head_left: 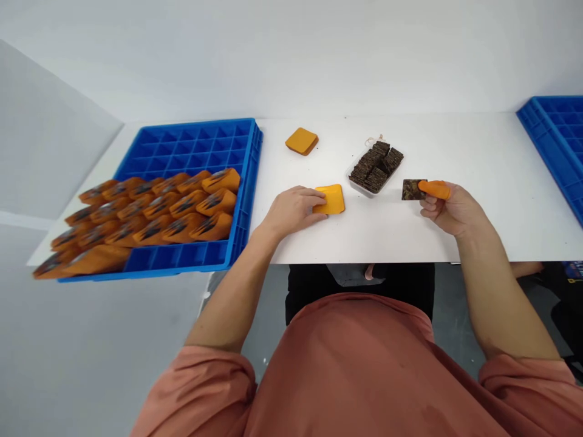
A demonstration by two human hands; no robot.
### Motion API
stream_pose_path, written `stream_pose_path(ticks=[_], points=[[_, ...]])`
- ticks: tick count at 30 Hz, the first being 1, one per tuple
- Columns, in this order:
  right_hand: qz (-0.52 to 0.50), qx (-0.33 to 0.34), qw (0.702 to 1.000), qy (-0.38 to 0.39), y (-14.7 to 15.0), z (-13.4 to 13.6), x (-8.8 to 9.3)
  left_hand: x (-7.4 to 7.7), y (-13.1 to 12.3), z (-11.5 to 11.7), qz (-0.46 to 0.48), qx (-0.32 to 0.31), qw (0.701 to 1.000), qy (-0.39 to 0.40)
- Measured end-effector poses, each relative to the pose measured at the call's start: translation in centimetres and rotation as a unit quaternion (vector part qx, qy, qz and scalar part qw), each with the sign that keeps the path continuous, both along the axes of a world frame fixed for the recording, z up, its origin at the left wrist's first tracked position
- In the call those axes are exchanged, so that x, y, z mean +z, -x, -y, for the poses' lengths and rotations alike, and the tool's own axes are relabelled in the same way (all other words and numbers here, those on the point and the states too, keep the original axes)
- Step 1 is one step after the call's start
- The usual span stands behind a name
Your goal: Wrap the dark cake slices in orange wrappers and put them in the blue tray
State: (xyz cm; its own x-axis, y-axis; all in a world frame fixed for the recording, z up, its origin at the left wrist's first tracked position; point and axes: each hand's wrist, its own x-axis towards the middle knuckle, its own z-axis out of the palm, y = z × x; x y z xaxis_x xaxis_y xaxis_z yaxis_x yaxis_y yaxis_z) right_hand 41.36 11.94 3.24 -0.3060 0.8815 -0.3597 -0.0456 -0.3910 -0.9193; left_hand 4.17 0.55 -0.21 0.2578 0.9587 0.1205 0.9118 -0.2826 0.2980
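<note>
In the head view, my left hand point(297, 210) is at the left edge of a flat yellow-orange square point(334, 199), with its fingers curled over that edge and the square lying on the table. My right hand point(452, 209) pinches a thin, dark brown mottled square piece point(412, 190) above the table; an orange cover point(435, 189) sits on one of its digits. Between the hands, a little further back, a clear plastic box point(370, 193) holds rows of similar dark pieces point(376, 165). Behind my left hand lies a small stack of orange squares point(301, 141).
On the left, a blue divided crate point(249, 182) has several orange packets point(175, 209) standing in its front compartments. Another blue crate point(542, 139) stands at the right edge. The white table point(455, 142) meets a wall behind; its front edge is close to my body.
</note>
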Motion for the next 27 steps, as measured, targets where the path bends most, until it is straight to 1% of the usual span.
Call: stream_pose_path(ticks=[3, 6, 8, 11, 16, 19, 23, 27], points=[[-0.013, -0.005, 1.000, 0.005, 0.0, 1.7, -0.3, -0.2, -0.3, -0.1, -0.006, 0.002, 1.000, -0.010], [-0.020, -0.006, 1.000, 0.010, 0.1, 3.0, -0.7, -0.8, -0.6, -0.2, -0.018, 0.025, 0.999, -0.029], [-0.024, -0.010, 1.000, 0.014, 0.1, 3.7, -0.9, -1.4, -0.6, -0.3, -0.008, 0.037, 0.998, -0.040], [-0.030, -0.021, 0.999, 0.022, 0.2, 4.5, -1.0, -2.0, -0.1, -0.2, 0.028, 0.025, 0.998, -0.046], [-0.046, -0.036, 0.998, 0.033, 0.4, 5.3, -1.1, -1.8, 1.1, -0.3, 0.071, -0.007, 0.997, -0.020], [-0.052, -0.043, 0.997, 0.042, 0.5, 5.6, -1.5, -1.7, 1.3, -0.6, 0.064, -0.011, 0.998, -0.009], [-0.064, -0.034, 0.996, 0.042, 0.5, 6.1, -2.2, -2.0, 0.9, -0.9, 0.023, 0.012, 0.999, -0.043], [-0.067, -0.031, 0.996, 0.044, 0.4, 6.5, -2.5, -2.7, 0.6, -0.8, 0.023, 0.024, 0.997, -0.070]])
